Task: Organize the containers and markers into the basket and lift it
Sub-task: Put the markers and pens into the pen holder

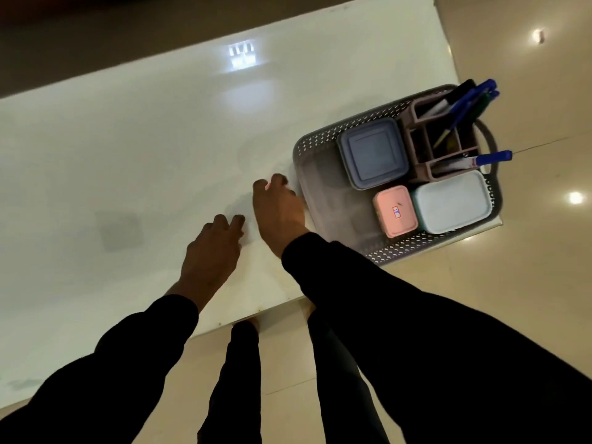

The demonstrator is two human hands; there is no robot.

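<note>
Basket: grey basket [333, 200] sits at the bench's [144, 149] right end, long axis running along the bench.
Inside: blue-grey container [373, 153], pink container [395, 211], pale container [451, 203], organizer [426, 145] with markers [471, 100] leaning right.
Right hand [278, 213]: fingers curled at the basket's near rim, grip unclear.
Left hand [211, 251]: flat, empty, fingers spread.
Surroundings: bare bench, tiled floor [528, 283].

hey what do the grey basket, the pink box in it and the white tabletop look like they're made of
The grey basket looks like moulded plastic: its walls carry a regular perforated pattern. The pink box is probably matte plastic too, with rounded corners and a small sticker on its lid. The white tabletop has a glossy finish that mirrors the ceiling lights; laminate or glass, I cannot tell which.
</note>
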